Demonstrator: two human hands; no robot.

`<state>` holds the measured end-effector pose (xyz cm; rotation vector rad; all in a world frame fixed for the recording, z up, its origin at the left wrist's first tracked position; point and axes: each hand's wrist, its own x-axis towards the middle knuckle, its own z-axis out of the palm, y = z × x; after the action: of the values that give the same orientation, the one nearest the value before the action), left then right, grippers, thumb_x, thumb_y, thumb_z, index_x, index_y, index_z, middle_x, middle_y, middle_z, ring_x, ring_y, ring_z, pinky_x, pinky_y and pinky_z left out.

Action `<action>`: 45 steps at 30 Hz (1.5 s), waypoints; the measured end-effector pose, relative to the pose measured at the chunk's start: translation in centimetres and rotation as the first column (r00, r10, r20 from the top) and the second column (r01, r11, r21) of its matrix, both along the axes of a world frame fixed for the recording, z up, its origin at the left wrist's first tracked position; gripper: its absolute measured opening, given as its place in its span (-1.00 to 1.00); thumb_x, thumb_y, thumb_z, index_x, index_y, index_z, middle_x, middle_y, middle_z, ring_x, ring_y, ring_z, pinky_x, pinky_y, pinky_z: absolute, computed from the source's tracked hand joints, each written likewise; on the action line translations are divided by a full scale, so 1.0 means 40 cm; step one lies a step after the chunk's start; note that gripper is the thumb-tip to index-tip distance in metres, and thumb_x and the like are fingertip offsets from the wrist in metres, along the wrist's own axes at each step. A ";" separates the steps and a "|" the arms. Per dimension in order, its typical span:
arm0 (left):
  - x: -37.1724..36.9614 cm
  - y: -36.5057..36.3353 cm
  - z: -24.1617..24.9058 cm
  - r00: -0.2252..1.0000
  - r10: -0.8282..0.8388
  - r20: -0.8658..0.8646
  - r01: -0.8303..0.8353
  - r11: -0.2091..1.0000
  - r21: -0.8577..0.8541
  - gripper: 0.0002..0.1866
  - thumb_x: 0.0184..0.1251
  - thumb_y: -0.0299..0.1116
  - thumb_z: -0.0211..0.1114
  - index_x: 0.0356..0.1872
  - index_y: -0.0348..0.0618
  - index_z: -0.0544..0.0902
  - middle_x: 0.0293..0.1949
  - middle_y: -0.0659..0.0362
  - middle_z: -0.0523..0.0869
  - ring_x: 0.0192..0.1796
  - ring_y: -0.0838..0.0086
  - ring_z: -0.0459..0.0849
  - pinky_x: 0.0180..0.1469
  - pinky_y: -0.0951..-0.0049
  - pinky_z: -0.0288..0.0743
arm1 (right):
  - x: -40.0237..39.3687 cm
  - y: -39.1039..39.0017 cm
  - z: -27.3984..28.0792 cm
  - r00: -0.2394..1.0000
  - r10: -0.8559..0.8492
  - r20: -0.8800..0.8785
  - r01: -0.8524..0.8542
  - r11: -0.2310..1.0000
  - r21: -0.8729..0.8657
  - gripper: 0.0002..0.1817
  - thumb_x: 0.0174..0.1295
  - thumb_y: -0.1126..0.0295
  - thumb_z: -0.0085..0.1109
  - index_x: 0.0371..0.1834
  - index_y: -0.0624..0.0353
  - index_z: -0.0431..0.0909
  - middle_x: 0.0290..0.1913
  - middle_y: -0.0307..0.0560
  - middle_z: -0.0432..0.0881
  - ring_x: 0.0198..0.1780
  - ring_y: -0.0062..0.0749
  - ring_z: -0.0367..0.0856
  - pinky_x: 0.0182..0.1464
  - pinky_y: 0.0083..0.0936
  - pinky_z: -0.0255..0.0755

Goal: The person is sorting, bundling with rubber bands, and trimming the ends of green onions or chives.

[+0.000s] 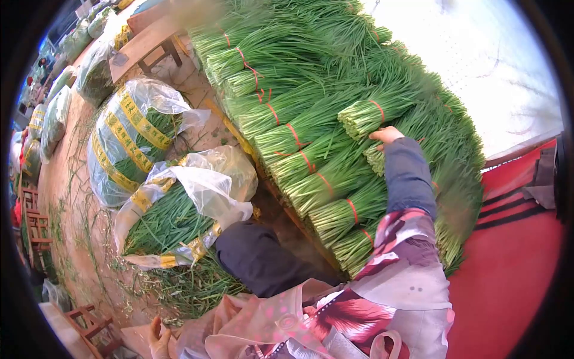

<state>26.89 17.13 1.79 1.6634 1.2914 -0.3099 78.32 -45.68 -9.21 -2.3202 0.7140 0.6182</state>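
My right hand reaches onto a big pile of green stalk bundles tied with red bands. Its fingers are bent at the lower edge of one bundle that lies on top of the pile; whether they grip it is hard to make out. The cut pale ends of that bundle face left. Low in the view, away from the pile, my left hand is raised with its fingers apart and nothing in them. A clear bag with yellow tape, open and full of green stalks, lies beside my leg.
A closed taped bag lies behind the open one, with more filled bags along the far left. Loose stalks litter the floor. A wooden bench stands at the upper left, wooden stools at the lower left. Red fabric covers the right side.
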 end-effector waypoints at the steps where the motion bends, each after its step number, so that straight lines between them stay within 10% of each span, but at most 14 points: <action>1: -0.015 0.008 -0.008 1.000 -0.002 0.000 0.002 1.000 -0.001 -0.45 0.30 -0.39 0.33 0.30 -0.28 0.42 0.28 0.10 0.47 0.23 0.40 0.46 0.26 0.39 0.35 | -0.026 0.004 0.029 0.982 -0.187 -0.022 0.188 0.960 0.210 -0.42 0.12 0.29 0.26 0.23 0.27 0.45 -0.15 0.10 0.69 -0.18 -0.27 0.68 -0.24 -0.34 0.52; 5: -0.139 0.085 -0.129 0.997 -0.030 0.076 0.030 1.000 -0.007 -0.43 0.32 -0.40 0.31 0.33 -0.28 0.37 0.22 0.07 0.52 0.21 0.37 0.48 0.24 0.39 0.36 | 0.022 -0.093 -0.028 0.897 -0.224 0.380 0.202 0.974 0.098 -0.38 0.16 0.26 0.21 0.32 0.19 0.36 -0.07 0.07 0.66 -0.20 -0.29 0.67 -0.24 -0.36 0.51; 7: -0.184 0.099 -0.174 0.992 -0.024 0.120 0.030 0.999 -0.041 -0.42 0.33 -0.42 0.29 0.34 -0.29 0.33 0.22 0.05 0.51 0.23 0.34 0.47 0.26 0.36 0.34 | 0.034 -0.021 0.044 0.834 0.181 0.522 -0.037 0.961 -0.276 -0.45 0.24 0.21 0.12 0.31 0.12 0.38 0.06 0.07 0.64 0.05 -0.15 0.63 0.04 -0.32 0.48; 13: -0.257 0.096 -0.234 0.936 0.273 0.222 -0.180 0.914 -0.363 -0.54 0.37 -0.52 0.16 0.29 -0.31 0.38 0.16 0.10 0.54 0.20 0.33 0.51 0.21 0.40 0.42 | 0.167 0.198 -0.014 0.597 0.714 0.366 -0.258 0.603 -0.755 -0.40 0.24 0.27 0.03 0.41 -0.17 0.24 0.40 -0.14 0.32 0.38 -0.21 0.31 0.28 -0.22 0.36; 16: -0.175 0.011 -0.163 0.998 -0.061 -0.002 0.061 0.997 -0.047 -0.52 0.36 -0.48 0.20 0.30 -0.26 0.39 0.23 0.12 0.49 0.25 0.38 0.45 0.24 0.41 0.38 | 0.205 0.193 -0.056 0.633 0.560 0.534 -0.073 0.730 -0.679 -0.42 0.24 0.29 0.02 0.39 -0.13 0.28 0.36 -0.05 0.37 0.32 -0.16 0.39 0.27 -0.24 0.37; 19: -0.181 0.009 -0.171 1.000 0.007 0.010 -0.006 0.997 -0.080 -0.53 0.35 -0.44 0.24 0.27 -0.24 0.43 0.23 0.14 0.51 0.23 0.43 0.45 0.23 0.44 0.37 | 0.189 0.105 -0.085 0.774 0.113 0.623 0.047 0.971 -0.235 -0.47 0.25 0.25 0.05 0.34 -0.11 0.37 0.31 0.06 0.42 0.18 -0.07 0.53 0.18 -0.41 0.43; 23: -0.142 -0.002 -0.177 1.000 -0.025 0.007 0.026 0.997 -0.079 -0.55 0.35 -0.44 0.24 0.25 -0.25 0.45 0.19 0.15 0.54 0.19 0.42 0.48 0.22 0.43 0.38 | 0.128 0.084 -0.091 0.806 0.526 0.269 -0.105 0.576 -0.811 -0.46 0.28 0.00 0.03 0.33 -0.20 0.38 0.35 -0.09 0.41 0.41 -0.16 0.27 0.34 -0.08 0.13; 26: -0.134 0.028 -0.201 0.992 -0.101 -0.080 0.100 0.995 -0.026 -0.55 0.36 -0.43 0.23 0.26 -0.24 0.44 0.19 0.12 0.54 0.18 0.41 0.49 0.21 0.43 0.39 | 0.194 0.128 -0.165 0.712 0.702 0.000 -0.372 0.377 -0.848 -0.45 0.30 -0.11 -0.07 0.31 -0.21 0.41 0.39 -0.23 0.36 0.47 -0.10 0.14 0.38 0.10 -0.03; 32: -0.211 0.124 -0.312 0.999 -0.043 0.005 0.043 0.995 -0.091 -0.43 0.18 -0.58 0.29 0.27 -0.19 0.43 0.20 0.08 0.52 0.25 0.33 0.48 0.27 0.34 0.36 | 0.158 0.219 -0.139 0.686 0.723 -0.085 -0.546 0.433 -0.717 -0.50 0.28 -0.13 -0.15 -0.01 -0.13 0.67 0.09 -0.15 0.63 0.34 -0.21 0.36 0.39 0.19 -0.05; 34: -0.232 0.119 -0.308 1.000 -0.005 0.017 0.007 0.995 -0.103 -0.48 0.23 -0.57 0.26 0.26 -0.23 0.43 0.18 0.07 0.53 0.23 0.34 0.49 0.26 0.37 0.38 | 0.103 0.167 -0.156 0.692 0.699 0.180 -0.318 0.519 -0.794 -0.67 0.24 0.07 0.00 -0.19 -0.06 0.71 -0.04 -0.21 0.70 0.23 -0.24 0.48 0.36 0.17 0.02; 36: -0.233 0.084 -0.258 0.998 0.009 0.068 -0.005 0.998 -0.068 -0.46 0.23 -0.56 0.28 0.26 -0.25 0.42 0.20 0.06 0.52 0.23 0.34 0.49 0.26 0.38 0.38 | 0.094 0.106 -0.244 0.624 0.690 0.367 -0.146 0.564 -0.813 -0.65 0.24 0.08 -0.01 -0.10 -0.04 0.68 0.02 -0.22 0.67 0.27 -0.28 0.44 0.36 0.17 0.02; 42: -0.297 0.002 -0.121 0.994 0.111 0.014 -0.111 0.974 0.199 -0.51 0.34 -0.40 0.25 0.24 -0.41 0.43 0.20 0.06 0.53 0.13 0.33 0.51 0.17 0.41 0.43 | 0.110 0.227 -0.197 0.758 0.642 -0.116 -0.426 0.352 -0.833 -0.55 0.25 0.20 -0.03 0.23 -0.08 0.48 0.32 -0.19 0.44 0.41 -0.24 0.26 0.40 0.12 0.00; 45: -0.456 0.038 -0.158 0.943 0.257 0.214 -0.323 0.863 0.388 -0.47 0.29 -0.42 0.27 0.30 -0.23 0.42 0.16 0.02 0.55 0.12 0.30 0.53 0.15 0.40 0.45 | 0.012 0.347 -0.150 0.479 0.868 0.129 -0.487 0.385 -0.784 -0.61 0.23 0.33 -0.02 0.13 -0.07 0.57 -0.05 -0.11 0.69 0.05 -0.23 0.59 0.36 -0.05 0.17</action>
<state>8.65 18.65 -4.52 1.7641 1.5391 0.2989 78.80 -31.80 -15.20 -3.2681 -0.5672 -0.0533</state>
